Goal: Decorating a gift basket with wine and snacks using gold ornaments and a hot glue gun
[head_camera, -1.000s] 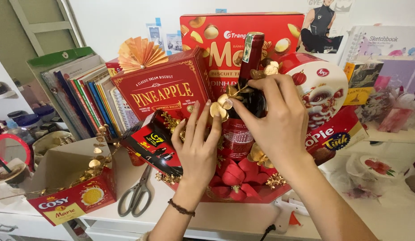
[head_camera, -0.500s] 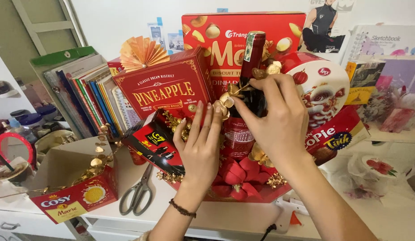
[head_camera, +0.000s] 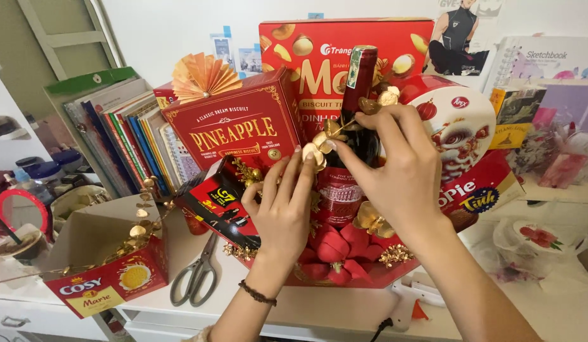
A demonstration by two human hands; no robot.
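— Gold leaves, is that what both hands are on?

— Yes. The gold leaf sprig (head_camera: 325, 140) sits against the dark bottle (head_camera: 356, 126), and both hands meet on it. The left hand (head_camera: 282, 209) reaches up from below with its fingertips (head_camera: 306, 158) pressed to the lowest leaves. The right hand (head_camera: 395, 168) comes in from the other side, thumb and forefinger pinched on the sprig's stem, right at the bottle's shoulder.

— So the hands are close together?

— Nearly touching, fingertips almost meeting on the sprig. Whether the right palm also grips the bottle, I cannot tell.

— What lies around them?

— Just below the hands, a red bow (head_camera: 335, 250) at the bottle's foot. Left of the left hand, a red pineapple biscuit box (head_camera: 234, 130), with a paper fan (head_camera: 202, 76) above it. Lower left of the left wrist, scissors (head_camera: 196, 272) lie on the white tabletop (head_camera: 332, 307), and beyond them an open cardboard box (head_camera: 104, 253). Behind the right hand stands a round tin (head_camera: 462, 126).
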